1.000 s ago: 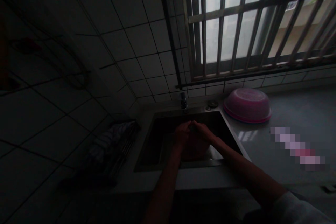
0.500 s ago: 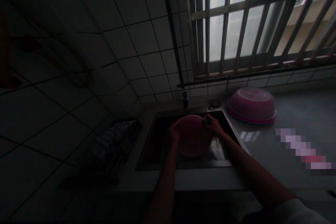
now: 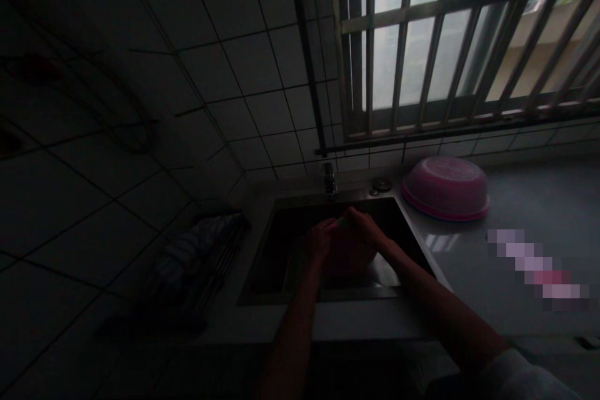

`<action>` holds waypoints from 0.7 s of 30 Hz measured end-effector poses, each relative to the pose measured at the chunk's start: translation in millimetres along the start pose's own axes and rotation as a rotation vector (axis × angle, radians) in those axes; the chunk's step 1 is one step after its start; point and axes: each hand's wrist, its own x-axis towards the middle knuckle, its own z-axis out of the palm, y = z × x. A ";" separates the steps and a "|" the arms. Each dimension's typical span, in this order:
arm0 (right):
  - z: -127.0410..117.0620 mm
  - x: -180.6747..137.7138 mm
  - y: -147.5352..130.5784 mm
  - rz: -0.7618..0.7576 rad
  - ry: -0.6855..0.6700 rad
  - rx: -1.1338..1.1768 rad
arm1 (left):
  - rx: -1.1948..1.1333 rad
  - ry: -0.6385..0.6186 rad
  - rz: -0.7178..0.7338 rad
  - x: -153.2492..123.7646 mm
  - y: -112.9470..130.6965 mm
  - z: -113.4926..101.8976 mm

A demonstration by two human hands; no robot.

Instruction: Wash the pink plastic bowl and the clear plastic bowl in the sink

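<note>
A pink plastic basin (image 3: pixel 349 256) is in the metal sink (image 3: pixel 272 262), dim and partly covered by my hands and forearms. My left hand (image 3: pixel 321 239) is closed at the basin's left rim, its fingertips close to my right hand. My right hand (image 3: pixel 364 226) is bent over the far rim, closed on a small greenish-grey pad (image 3: pixel 344 222) that lies against the basin. Poor light hides the pad's exact kind and most of the fingers. Right behind the hands stands the faucet (image 3: pixel 330 180).
Pink basins (image 3: pixel 445 187) lie upside down, stacked on the counter right of the sink. A drain plug (image 3: pixel 382 184) sits behind the sink. To the left is a rack with a striped cloth (image 3: pixel 187 250). A barred window (image 3: pixel 445 44) is above the counter.
Both hands have come closer together at the basin's far rim. My right hand and the pad have moved left; the basin now shows less of its inside.
</note>
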 end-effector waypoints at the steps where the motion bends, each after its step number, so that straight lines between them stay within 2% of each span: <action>1: -6.5 0.8 5.7 0.026 0.047 0.015 | -0.042 0.076 -0.023 1.9 -4.3 -4.1; 5: -27.4 -1.4 28.9 0.180 0.210 0.045 | -0.217 0.308 -0.124 9.9 -19.3 -16.6; 9: -27.7 -6.8 34.5 0.197 0.210 0.037 | -0.148 0.312 -0.240 11.7 -24.6 -16.0; 11: -25.5 -7.7 31.5 0.185 0.184 0.026 | -0.078 0.316 -0.239 9.3 -24.7 -15.4; 17: -31.4 -6.7 21.6 0.158 0.188 -0.004 | 0.115 0.353 -0.028 0.9 -13.1 -22.0; 21: -22.9 -8.1 8.2 0.063 0.084 0.000 | 0.239 0.288 0.159 -2.7 1.1 -11.8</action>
